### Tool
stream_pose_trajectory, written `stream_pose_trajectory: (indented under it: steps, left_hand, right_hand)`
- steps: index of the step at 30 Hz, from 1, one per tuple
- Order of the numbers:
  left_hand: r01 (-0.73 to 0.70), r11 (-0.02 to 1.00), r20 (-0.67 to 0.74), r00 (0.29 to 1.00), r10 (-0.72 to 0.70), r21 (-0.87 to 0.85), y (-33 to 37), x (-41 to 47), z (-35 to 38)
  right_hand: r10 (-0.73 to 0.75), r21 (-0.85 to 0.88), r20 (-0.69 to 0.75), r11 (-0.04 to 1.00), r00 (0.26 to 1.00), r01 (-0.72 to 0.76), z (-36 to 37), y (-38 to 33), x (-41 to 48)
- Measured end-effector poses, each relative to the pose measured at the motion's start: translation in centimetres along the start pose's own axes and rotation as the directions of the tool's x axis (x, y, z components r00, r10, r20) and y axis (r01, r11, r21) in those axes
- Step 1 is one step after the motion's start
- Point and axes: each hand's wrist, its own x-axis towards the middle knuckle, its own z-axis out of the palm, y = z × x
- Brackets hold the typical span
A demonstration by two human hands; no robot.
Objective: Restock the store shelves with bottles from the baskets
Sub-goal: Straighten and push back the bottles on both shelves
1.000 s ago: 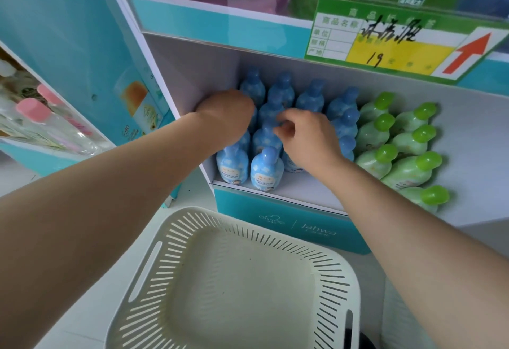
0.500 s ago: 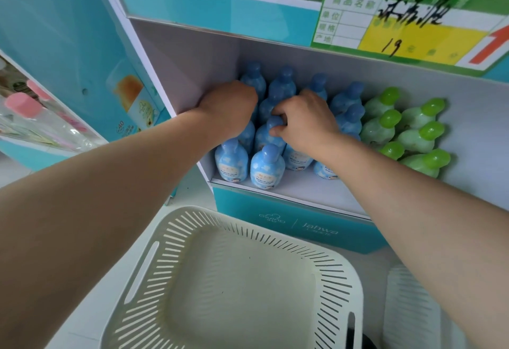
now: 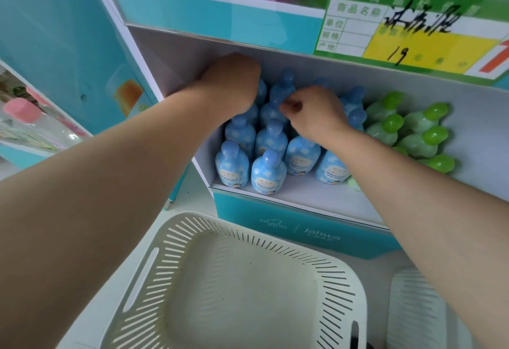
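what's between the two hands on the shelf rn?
Head view: upright pale-blue plastic bottles with blue caps fill the gap between the left hand and the right hand. Nothing else shows there.

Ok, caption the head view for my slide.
Restocking: left hand among blue bottles, right hand gripping one; green bottles alongside, white basket below.
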Motion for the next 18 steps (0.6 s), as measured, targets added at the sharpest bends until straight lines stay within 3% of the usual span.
stream_pose_trajectory:
  steps: [2,5,9,18]
  left_hand:
    - [0.025,0.998,0.027,0.999,-0.023,-0.054,0.2,0.3,0.2]
    - [0.059,0.991,0.124,0.991,-0.044,-0.118,0.9,0.5,1.5]
    - [0.091,0.984,0.025,0.996,-0.088,-0.154,0.9,1.2,2.9]
    - [0.11,0.962,-0.08,0.988,-0.134,-0.248,0.6,2.6,4.3]
  right_hand:
    - [0.016,0.009,-0.084,1.0,0.996,-0.016,0.0,0.4,0.7]
    - [-0.049,-0.075,-0.052,0.996,0.997,0.045,0.5,0.5,1.4]
    - [-0.067,-0.245,-0.008,0.968,0.998,0.063,1.3,0.4,2.6]
    - [-0.138,-0.323,-0.067,0.94,0.988,0.109,0.7,1.5,3.0]
